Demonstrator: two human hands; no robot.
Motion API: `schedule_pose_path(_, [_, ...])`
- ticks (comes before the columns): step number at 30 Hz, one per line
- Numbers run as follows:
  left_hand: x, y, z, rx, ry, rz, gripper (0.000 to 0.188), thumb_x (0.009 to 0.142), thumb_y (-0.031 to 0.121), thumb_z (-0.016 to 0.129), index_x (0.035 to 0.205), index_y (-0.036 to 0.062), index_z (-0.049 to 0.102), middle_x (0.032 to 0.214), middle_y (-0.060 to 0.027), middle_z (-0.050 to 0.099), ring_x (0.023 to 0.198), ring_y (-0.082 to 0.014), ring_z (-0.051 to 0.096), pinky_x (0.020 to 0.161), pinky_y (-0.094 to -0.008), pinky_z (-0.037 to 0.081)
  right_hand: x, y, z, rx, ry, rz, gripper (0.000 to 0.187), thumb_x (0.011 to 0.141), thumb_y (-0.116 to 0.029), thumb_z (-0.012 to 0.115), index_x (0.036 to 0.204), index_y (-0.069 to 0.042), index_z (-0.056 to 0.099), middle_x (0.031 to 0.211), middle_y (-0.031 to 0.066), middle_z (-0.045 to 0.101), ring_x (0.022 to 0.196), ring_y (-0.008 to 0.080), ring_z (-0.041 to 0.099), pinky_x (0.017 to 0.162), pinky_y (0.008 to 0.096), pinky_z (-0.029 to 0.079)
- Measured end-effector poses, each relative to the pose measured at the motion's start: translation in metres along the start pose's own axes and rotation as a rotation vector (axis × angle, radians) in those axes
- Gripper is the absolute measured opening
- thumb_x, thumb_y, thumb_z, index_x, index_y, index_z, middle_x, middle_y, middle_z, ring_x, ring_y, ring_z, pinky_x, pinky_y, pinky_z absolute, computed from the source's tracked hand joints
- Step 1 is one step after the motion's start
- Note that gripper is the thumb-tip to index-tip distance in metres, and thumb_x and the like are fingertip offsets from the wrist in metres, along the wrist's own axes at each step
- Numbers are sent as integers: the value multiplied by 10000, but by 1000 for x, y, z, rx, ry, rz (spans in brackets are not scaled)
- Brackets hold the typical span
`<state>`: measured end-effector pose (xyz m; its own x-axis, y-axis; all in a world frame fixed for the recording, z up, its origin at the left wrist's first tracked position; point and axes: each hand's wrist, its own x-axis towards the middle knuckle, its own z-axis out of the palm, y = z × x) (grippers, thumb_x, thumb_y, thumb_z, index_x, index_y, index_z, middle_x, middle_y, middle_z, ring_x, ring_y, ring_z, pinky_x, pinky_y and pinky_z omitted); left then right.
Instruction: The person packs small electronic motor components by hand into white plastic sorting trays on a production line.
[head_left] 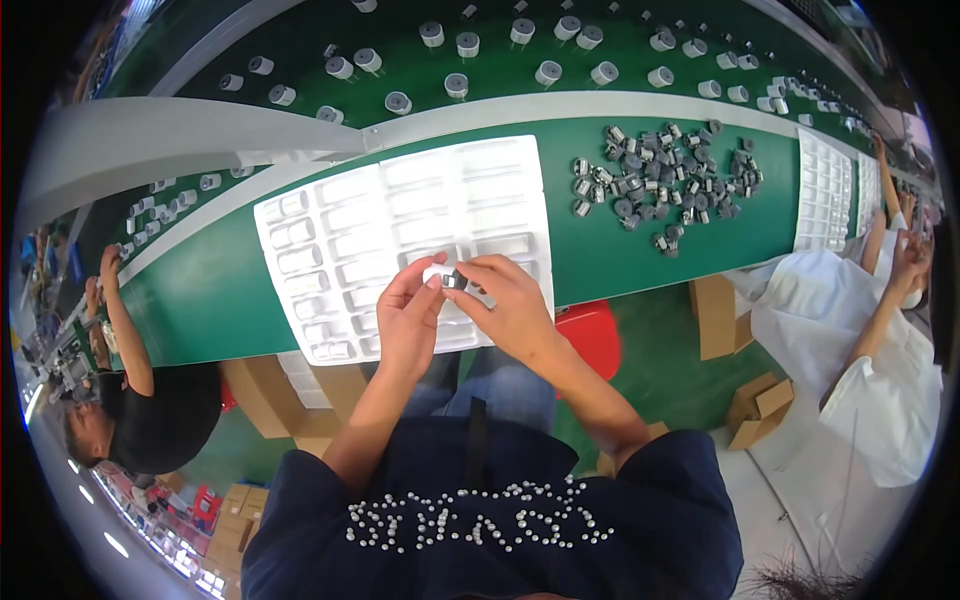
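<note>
Just over the near edge of a white moulded tray (pixel 543 215), my two hands meet at one small part. Between the thumb and fingers of my left hand (pixel 406 318) is a small white cylinder (pixel 434 272). My right hand (pixel 517 312) pinches a dark grey and silver fitting (pixel 455 281) at the cylinder's right end. The two pieces touch; fingers hide whether they are joined. Several white cylinders (pixel 299 260) lie in the tray's left column, while most other compartments look bare.
A loose heap of dark and silver fittings (pixel 660 180) lies right of the tray on the green bench (pixel 600 270). Beyond a pale rail (pixel 640 103), white cylinders stand on a green belt (pixel 510 70). Co-workers sit on both sides; more trays (pixel 824 190) are far right.
</note>
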<state>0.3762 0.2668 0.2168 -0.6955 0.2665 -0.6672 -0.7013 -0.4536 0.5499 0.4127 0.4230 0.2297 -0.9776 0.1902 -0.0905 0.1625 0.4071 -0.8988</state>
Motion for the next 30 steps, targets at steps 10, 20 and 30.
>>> schedule_pose_path(10, [-12, 8, -9, -143, -105, -231, 427, 969, 1, 549, 1389, -44, 485, 1201, -108, 614, 1074, -155, 624, 961, -306, 516, -1, -18, 14, -42, -101, 7, 314, 770, -118, 802, 1058, -24, 720, 1038, 90, 651, 861, 253, 676, 706, 312, 554])
schedule_pose_path(20, [-6, 10, -32, 355, -97, -89, 501, 830, -87, 676, 1316, -32, 570, 1047, -73, 698, 920, -150, 682, 842, -256, 552, 6, -19, 26, -1, -334, -107, 357, 776, -56, 754, 1115, -24, 648, 1143, 86, 610, 963, 254, 670, 768, 320, 573])
schedule_pose_path(30, [-43, 38, -89, 687, 162, 330, 553, 854, 63, 732, 1365, 52, 521, 1267, -111, 609, 1054, -188, 610, 870, -341, 524, 184, -1, -23, -330, -87, -237, 358, 850, -161, 739, 1180, -42, 667, 1050, 121, 705, 881, 232, 686, 769, 342, 554])
